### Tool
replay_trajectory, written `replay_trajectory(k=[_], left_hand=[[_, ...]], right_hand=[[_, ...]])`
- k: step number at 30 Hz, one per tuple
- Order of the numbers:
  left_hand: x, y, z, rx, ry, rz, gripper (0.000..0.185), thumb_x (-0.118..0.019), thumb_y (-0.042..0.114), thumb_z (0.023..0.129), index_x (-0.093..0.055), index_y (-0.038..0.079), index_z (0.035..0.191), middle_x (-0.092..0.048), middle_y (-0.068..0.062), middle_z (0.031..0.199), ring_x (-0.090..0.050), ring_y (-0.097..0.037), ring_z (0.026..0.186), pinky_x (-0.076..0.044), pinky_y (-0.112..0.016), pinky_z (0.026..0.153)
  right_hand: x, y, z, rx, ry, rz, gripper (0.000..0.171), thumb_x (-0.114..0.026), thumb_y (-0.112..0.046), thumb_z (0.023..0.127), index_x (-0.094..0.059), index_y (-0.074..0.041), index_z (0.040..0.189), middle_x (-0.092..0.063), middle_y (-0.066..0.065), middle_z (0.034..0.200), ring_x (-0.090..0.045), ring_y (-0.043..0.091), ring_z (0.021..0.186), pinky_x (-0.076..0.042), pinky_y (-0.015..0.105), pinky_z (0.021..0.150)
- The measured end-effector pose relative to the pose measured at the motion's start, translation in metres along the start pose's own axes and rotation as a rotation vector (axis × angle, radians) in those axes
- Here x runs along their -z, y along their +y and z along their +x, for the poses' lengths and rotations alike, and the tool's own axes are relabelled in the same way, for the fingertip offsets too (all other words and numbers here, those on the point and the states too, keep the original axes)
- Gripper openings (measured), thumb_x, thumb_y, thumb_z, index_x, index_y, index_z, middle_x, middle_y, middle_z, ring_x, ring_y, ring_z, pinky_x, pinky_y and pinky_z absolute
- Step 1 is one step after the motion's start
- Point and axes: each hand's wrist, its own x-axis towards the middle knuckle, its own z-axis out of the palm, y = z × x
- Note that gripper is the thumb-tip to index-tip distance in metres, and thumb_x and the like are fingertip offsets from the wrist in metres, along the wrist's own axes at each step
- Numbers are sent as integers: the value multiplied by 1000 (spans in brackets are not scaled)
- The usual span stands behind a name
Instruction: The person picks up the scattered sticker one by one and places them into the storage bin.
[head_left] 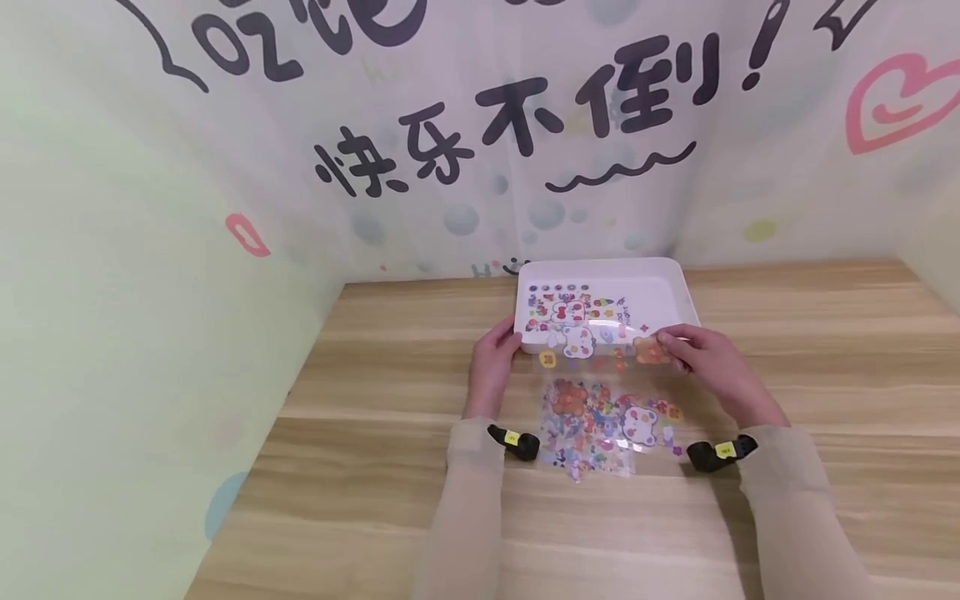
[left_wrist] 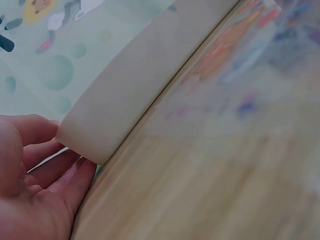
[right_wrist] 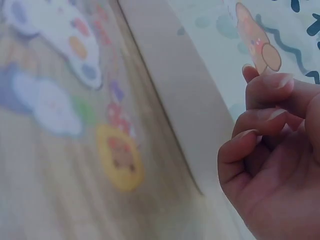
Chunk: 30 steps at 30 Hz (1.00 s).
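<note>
A white shallow tray (head_left: 660,292) stands at the back of the table. My left hand (head_left: 492,362) grips the tray at its front left corner; in the left wrist view the fingers (left_wrist: 37,129) meet the tray's wall. Thumb and finger of my right hand (head_left: 708,362) pinch a clear sticker sheet (head_left: 577,342) by its right end, where an orange bear is printed. That sheet hangs over the tray's front edge. Another sticker sheet (head_left: 558,310), with a red-bowed character, lies in the tray. More clear sticker sheets (head_left: 588,429) lie overlapping between my forearms.
The wooden table (head_left: 360,467) extends to both sides and toward me. Behind the tray hangs a printed cloth (head_left: 450,217) with large dark lettering; a pale wall cloth (head_left: 112,333) borders the left side.
</note>
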Motion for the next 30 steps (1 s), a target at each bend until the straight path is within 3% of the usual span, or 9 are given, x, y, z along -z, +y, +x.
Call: replay_trajectory(k=[4,13,21,30], left_hand=[[2,-1,-3,-9,6,3,36,-51,24,91,-50,21,127,-50,5,128,-46,-7,114,-40,-29,95],[0,0,-3,-20,7,-17,36,-54,21,90,-52,21,125,-52,6,125,-48,-4,110,-42,-23,92],[-2,-4,0,-14,15,-10,36,-54,20,89,-52,20,125,-53,6,124,-49,-4,109,-43,-23,90],[-2,-3,2,-8,34,3,37,-55,22,88,-52,20,125,-53,7,124,-49,-4,109,-43,-23,91]], right_hand=[[-2,-6,1,-4,-5,12,52,-44,-51,87,-52,-9,119,-48,11,87,-44,24,85,-39,33,70],[-1,-13,7,57,46,31,47,-43,-45,90,-53,-6,116,-49,7,79,-46,18,72,-44,32,62],[0,-18,7,1,62,19,54,-42,-51,88,-51,-8,118,-48,11,85,-44,22,81,-41,34,70],[2,-26,19,46,91,45,51,-42,-48,89,-50,-5,115,-46,7,78,-44,17,69,-41,31,56]])
